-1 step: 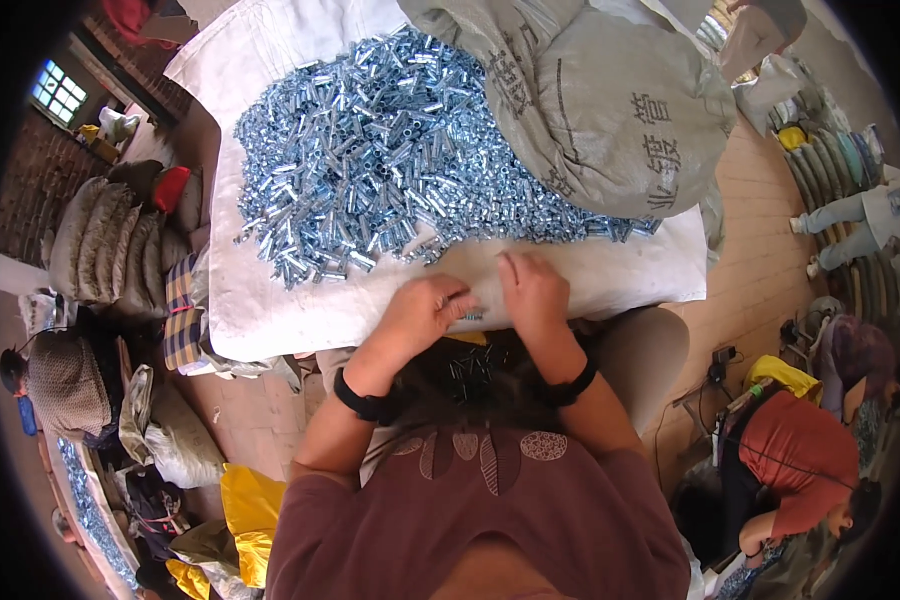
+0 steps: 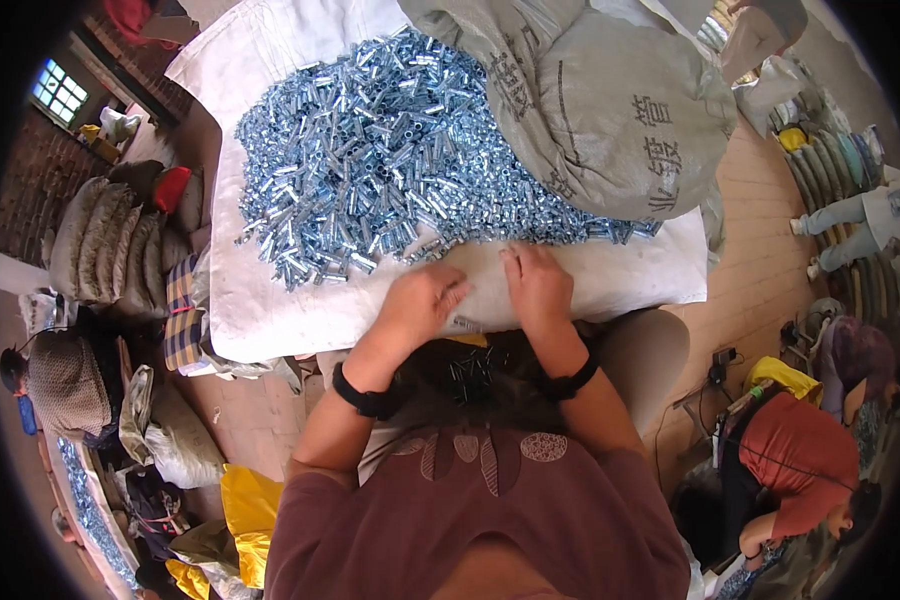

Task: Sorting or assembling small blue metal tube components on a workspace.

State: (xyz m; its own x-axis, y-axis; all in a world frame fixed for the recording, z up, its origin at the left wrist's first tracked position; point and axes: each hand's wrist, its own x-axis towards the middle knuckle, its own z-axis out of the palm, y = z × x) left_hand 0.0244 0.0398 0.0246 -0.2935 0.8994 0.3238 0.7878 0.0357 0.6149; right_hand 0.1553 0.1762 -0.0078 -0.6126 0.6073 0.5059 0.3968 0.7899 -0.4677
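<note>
A big heap of short, shiny zinc-coloured metal sleeves [image 2: 370,150] lies on a white cloth-covered work surface [image 2: 270,320]. At its near edge is my left hand [image 2: 420,300], its fingers loosely bent and apart, slightly blurred. Just below those fingers, by the cloth's edge, a small ribbed metal piece [image 2: 465,323] shows, apart from the hand. My right hand [image 2: 540,290] rests by the heap's near side, thumb and fingers pinched together; what they hold, if anything, is hidden. Several thin metal pieces [image 2: 475,370] lie in a dark space below the edge, between my forearms.
A grey-green woven sack [image 2: 620,110] covers the heap's far right side. Stacked full sacks [image 2: 95,240] stand on the left. A person in a red top [image 2: 800,450] bends over work at lower right; another person [image 2: 70,385] sits at left. Yellow bags [image 2: 250,510] lie at lower left.
My left hand has shifted slightly away from me, and the small metal piece that was at its fingers is now lower, apart from them. My right hand has barely moved.
</note>
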